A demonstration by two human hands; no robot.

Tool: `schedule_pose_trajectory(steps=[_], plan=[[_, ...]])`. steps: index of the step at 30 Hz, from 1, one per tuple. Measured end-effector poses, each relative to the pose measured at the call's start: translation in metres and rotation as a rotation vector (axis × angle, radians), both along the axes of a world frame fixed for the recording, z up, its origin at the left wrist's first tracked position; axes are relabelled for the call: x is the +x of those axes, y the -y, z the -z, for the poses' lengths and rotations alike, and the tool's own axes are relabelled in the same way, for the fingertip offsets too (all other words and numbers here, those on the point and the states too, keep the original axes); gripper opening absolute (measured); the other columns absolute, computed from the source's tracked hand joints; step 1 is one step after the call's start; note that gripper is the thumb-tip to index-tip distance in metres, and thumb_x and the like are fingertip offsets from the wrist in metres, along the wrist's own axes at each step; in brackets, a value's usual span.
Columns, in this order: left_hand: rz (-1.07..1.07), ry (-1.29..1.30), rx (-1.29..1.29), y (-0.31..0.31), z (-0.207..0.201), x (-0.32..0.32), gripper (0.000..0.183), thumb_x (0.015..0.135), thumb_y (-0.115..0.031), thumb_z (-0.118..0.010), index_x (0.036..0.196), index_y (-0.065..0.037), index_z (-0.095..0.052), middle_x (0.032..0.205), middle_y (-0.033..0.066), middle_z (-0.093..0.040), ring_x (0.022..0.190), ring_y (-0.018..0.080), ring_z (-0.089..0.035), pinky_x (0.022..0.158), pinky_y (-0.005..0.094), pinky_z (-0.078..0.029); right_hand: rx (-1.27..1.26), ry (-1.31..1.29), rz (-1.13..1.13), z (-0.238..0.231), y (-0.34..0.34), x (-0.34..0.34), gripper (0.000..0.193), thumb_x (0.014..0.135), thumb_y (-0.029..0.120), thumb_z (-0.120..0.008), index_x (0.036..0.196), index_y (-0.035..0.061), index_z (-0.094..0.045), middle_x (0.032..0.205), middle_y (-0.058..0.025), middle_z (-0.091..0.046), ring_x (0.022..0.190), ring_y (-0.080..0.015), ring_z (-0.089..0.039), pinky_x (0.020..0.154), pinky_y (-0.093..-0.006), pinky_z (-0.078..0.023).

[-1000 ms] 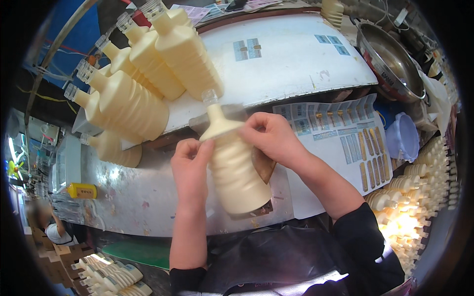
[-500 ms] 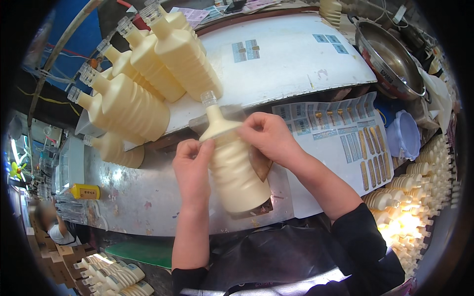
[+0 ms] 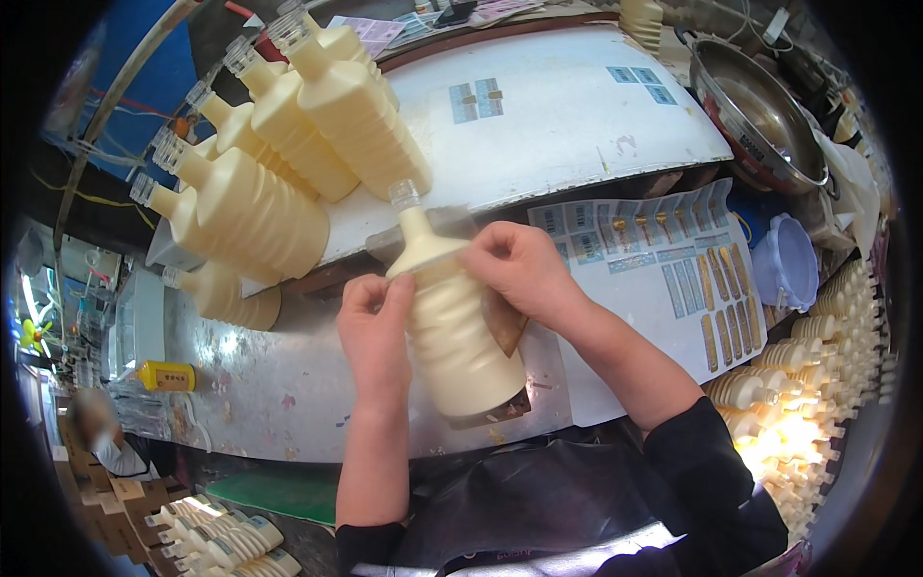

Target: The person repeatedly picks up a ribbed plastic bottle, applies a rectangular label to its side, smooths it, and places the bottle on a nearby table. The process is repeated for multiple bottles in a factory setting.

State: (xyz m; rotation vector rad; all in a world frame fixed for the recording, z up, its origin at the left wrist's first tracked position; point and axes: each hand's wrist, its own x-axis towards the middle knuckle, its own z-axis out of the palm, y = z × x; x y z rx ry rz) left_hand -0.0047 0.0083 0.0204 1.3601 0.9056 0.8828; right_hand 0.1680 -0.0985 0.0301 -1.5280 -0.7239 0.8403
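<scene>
A cream plastic bottle (image 3: 460, 332) with a ribbed body and clear threaded neck rests tilted in a dark holder (image 3: 510, 412) in front of me, its neck pointing away. At the left side of its shoulder, my left hand (image 3: 375, 313) is closed, thumb and forefinger pinched against the surface. My right hand (image 3: 519, 264) pinches in the same way at the right side of the shoulder. Whatever lies between the fingertips is too thin to make out. Beside my right forearm lies a sheet of stickers (image 3: 654, 260), with blue labels and gold strips on it.
Several cream bottles (image 3: 260, 212) stand at the left on a raised white board (image 3: 567, 115). A metal pan (image 3: 760, 106) and a pale bucket (image 3: 786, 264) are at the right, above heaped bottles (image 3: 769, 404). A yellow bottle (image 3: 166, 376) and another person (image 3: 115, 442) are far left.
Both hands keep their pinch at the bottle's shoulder, with hardly any shift. At the far left, the other person has moved slightly.
</scene>
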Motion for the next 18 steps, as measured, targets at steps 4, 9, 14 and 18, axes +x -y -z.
schedule_pose_trajectory(steps=[4,9,14,18], plan=[[0.001,0.021,-0.01,0.0,0.0,0.002,0.023,0.09,-0.01,-0.078,0.079,-0.002,-0.06,0.1,0.0011,-0.051,0.091,0.0098,-0.049,0.085,0.026,-0.042,0.004,0.009,0.005,0.001,0.0,0.001,0.023,0.094,0.023,-0.074,0.09,-0.0001,-0.071,0.083,-0.0011,-0.069,0.077,-0.0056,-0.06,0.068,-0.024,-0.051],[-0.005,0.041,-0.019,0.002,-0.001,0.001,0.024,0.09,-0.01,-0.078,0.078,-0.003,-0.059,0.1,0.0007,-0.051,0.09,0.0093,-0.049,0.084,0.0253,-0.042,0.012,0.014,-0.007,0.001,-0.001,0.0,0.023,0.093,0.023,-0.074,0.089,0.0001,-0.071,0.083,-0.0017,-0.069,0.077,-0.0057,-0.06,0.068,-0.0244,-0.051],[0.002,0.036,0.0,0.002,0.001,0.001,0.023,0.091,-0.01,-0.078,0.079,-0.003,-0.06,0.101,0.0004,-0.051,0.088,0.0086,-0.049,0.082,0.0249,-0.042,0.025,0.014,-0.005,0.002,0.0,0.001,0.024,0.093,0.023,-0.074,0.09,0.0002,-0.069,0.083,-0.0018,-0.069,0.076,-0.006,-0.06,0.067,-0.0245,-0.051],[0.002,0.026,0.002,0.005,-0.004,0.003,0.023,0.091,-0.01,-0.078,0.079,-0.003,-0.059,0.101,0.0003,-0.051,0.087,0.0082,-0.049,0.081,0.0249,-0.043,0.086,0.028,-0.023,0.02,-0.001,0.013,0.022,0.096,0.022,-0.071,0.102,0.0012,-0.067,0.09,-0.0018,-0.068,0.076,-0.0074,-0.061,0.069,-0.0245,-0.051]])
